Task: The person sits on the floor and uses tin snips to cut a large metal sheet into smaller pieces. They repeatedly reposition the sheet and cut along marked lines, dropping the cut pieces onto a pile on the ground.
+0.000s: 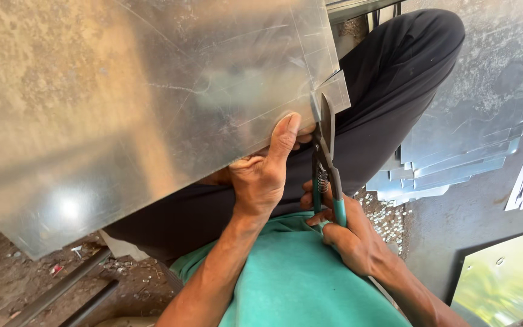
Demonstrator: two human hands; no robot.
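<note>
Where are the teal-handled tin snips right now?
The teal-handled tin snips are centre-frame in the right hand, blades at the corner of the large galvanized metal sheet, beside the left hand's thumb.

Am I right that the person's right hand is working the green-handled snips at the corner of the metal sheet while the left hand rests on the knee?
Not quite. In the head view the left hand grips the metal sheet's edge, thumb on top. The right hand does work the green-handled snips at the corner.

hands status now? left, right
Left hand: closed, gripping the sheet metal edge.
Right hand: closed on the tin snips handles.
</note>
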